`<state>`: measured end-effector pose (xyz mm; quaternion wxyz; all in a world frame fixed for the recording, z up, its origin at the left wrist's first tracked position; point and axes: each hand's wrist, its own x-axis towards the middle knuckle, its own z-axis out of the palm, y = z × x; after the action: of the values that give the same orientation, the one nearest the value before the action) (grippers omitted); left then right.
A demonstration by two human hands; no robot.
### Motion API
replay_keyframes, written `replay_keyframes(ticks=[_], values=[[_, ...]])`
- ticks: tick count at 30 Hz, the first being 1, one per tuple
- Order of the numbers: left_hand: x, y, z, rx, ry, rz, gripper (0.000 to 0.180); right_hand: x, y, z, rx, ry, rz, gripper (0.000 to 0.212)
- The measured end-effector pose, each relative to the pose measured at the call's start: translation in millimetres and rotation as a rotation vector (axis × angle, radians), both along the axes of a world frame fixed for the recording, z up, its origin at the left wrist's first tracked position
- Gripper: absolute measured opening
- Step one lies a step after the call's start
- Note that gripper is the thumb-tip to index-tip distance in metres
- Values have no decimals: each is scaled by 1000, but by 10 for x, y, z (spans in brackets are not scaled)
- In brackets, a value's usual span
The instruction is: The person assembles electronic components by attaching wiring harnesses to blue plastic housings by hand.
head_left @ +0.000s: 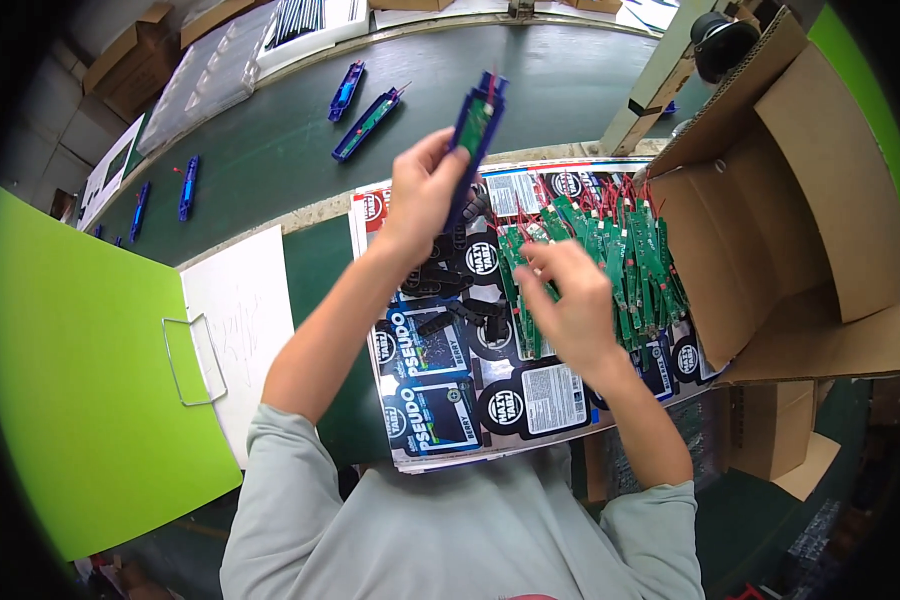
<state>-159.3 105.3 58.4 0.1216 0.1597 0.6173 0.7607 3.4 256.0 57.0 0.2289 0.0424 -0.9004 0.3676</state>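
Observation:
My left hand is raised and grips a long blue plastic holder with a green circuit board and a red wire set in it. My right hand reaches down into a pile of narrow green circuit boards with red wires, its fingers pinched on one board at the pile's left edge. The pile lies on a printed cardboard sheet in front of me. Several small black parts lie on the sheet below my left hand.
A dark green conveyor belt runs behind the sheet and carries several blue holders. An open cardboard box stands at the right. At the left lie a bright green board and a white sheet with a wire clip.

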Motion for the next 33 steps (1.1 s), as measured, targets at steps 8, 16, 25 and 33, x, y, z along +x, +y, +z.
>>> replay_keyframes(ticks=[8, 16, 25, 33], values=[[-1032, 340, -489, -127, -26, 166, 28, 150, -337, -330, 468, -10, 83, 23], [-1825, 1344, -847, -448, 74, 200, 31, 586, -288, -135, 260, 81, 0, 29], [-2235, 2124, -1146, -886, 538, 141, 41, 2033, 370, -144, 127, -13, -639, 12], [-2900, 1640, -1340, -922, 646, 61, 53, 2350, 568, -487, 26, 46, -792, 16]])
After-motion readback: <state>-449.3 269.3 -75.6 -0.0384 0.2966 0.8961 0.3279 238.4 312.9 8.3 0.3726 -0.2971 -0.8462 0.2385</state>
